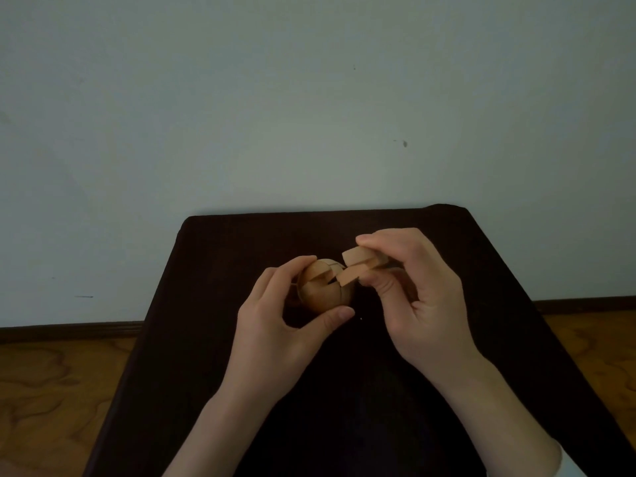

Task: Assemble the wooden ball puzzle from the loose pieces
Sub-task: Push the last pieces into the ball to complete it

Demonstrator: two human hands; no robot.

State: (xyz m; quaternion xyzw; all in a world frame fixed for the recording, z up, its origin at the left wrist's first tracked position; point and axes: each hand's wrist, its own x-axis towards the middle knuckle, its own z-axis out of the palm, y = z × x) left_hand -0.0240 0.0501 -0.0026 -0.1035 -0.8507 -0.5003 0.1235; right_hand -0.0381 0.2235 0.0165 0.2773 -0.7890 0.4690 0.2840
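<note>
A partly built wooden ball (320,287), pale brown with visible seams and an open slot, is held above the dark table (213,339). My left hand (275,325) grips it between the thumb below and the fingers above and behind. My right hand (416,297) pinches a notched wooden piece (361,266) between forefinger on top and thumb underneath. The flat end of that piece points left and meets the ball's upper right side at the slot. Whether it is inside the slot cannot be told.
The table is covered in a dark cloth and stands against a pale wall (309,98). Wooden floor (51,390) and a dark skirting board (69,330) show on both sides. No loose pieces are visible on the cloth.
</note>
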